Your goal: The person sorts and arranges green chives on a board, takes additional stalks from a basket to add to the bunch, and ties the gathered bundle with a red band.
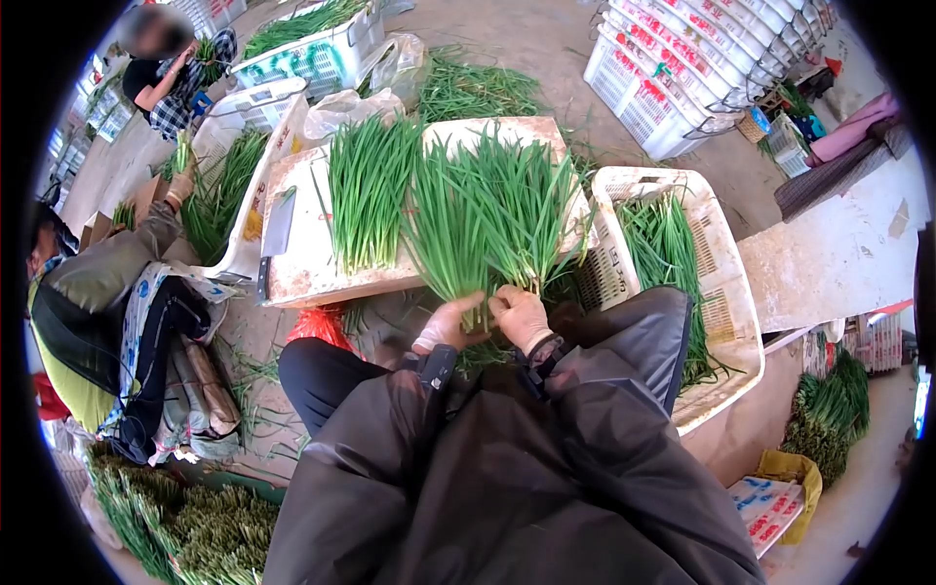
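Note:
My left hand [451, 324], in a pale glove, is wrapped round the stem ends of a bunch of garlic chives [444, 229], whose leaves fan out over the board. Close beside it, my gloved right hand [520, 317] has its fingers pinched at the lower stems of more garlic chives [526, 214]; its fingertips are partly hidden. A third bunch of garlic chives [369, 195] lies on the white board [302, 258]. At the board's left edge rests a cleaver [278, 226] with a dark handle.
A white crate [736, 322] of chives stands at my right, another crate [255, 210] at the left. A co-worker's gloved hand [180, 185] holds stems there. Stacked crates [653, 97] stand at the back right. A red plastic bag [317, 325] lies below the board.

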{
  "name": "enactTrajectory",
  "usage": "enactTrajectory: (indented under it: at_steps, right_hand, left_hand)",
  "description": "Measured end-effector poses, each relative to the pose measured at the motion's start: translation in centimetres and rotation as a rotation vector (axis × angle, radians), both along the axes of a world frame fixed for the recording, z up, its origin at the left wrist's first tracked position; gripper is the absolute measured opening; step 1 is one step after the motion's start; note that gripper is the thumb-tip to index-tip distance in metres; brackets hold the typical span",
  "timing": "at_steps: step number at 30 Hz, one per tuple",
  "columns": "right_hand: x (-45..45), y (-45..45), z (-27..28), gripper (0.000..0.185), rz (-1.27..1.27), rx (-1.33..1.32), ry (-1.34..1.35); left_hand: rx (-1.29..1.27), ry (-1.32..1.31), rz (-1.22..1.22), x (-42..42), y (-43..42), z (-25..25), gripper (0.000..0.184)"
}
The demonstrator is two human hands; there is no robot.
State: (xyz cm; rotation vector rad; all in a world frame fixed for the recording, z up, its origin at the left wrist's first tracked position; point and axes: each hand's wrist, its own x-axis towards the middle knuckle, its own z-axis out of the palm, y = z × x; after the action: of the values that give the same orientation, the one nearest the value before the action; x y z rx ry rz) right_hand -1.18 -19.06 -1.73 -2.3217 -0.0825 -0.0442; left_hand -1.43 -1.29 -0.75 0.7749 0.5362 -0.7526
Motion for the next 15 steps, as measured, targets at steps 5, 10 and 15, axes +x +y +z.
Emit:
enactTrajectory:
  at_steps: [5,10,15]
  right_hand:
    - [-0.7,0.3,1.9,0.019,0.032,-0.073,0.031]
    - [-0.7,-0.5,4.6,0.027,0.330,-0.587,0.514]
    - [-0.4,-2.1,8.6,0.030,0.413,-0.672,0.541]
  left_hand:
    - [0.018,-0.070,-0.002,0.3,-0.3,-1.6,0.016]
    - [0.066,-0.058,0.068,0.4,-0.4,-1.6,0.017]
    - [-0.012,-0.097,0.152,0.8,0.0,0.1,0.011]
